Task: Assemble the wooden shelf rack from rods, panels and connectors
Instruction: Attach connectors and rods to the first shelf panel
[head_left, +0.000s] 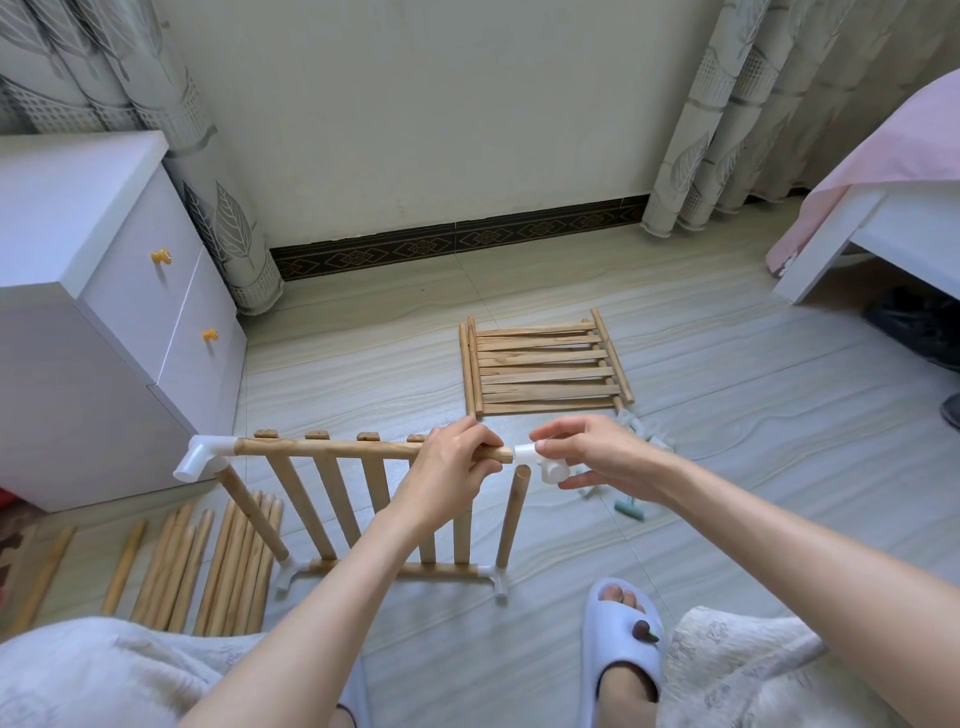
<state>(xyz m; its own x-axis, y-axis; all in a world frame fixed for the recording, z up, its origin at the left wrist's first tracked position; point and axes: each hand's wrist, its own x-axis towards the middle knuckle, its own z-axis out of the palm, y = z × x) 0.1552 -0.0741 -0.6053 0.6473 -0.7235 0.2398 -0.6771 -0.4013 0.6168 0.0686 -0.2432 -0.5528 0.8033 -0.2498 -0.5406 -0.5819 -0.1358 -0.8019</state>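
Head view: your left hand (451, 457) grips the top rod (363, 448) of the upright slatted panel (363, 509) near its free end. Your right hand (592, 452) pinches a white connector (540, 460) at that rod tip, seemingly partway on. Next, likely: push it home, then seat the loose upright rod (511, 514) below.

Slatted panel (358, 499) stands upright centre floor, top rail under left hand (451, 470). Right hand (587, 453) just right of it, w/ connector (540, 461) at rail's right end. Loose rods (208, 566) lie on floor at left, below cabinet (78, 291). Stacked panels (545, 369) flat on floor behind hands. Spare connectors (641, 434) right of them. Bed (857, 218) far right.
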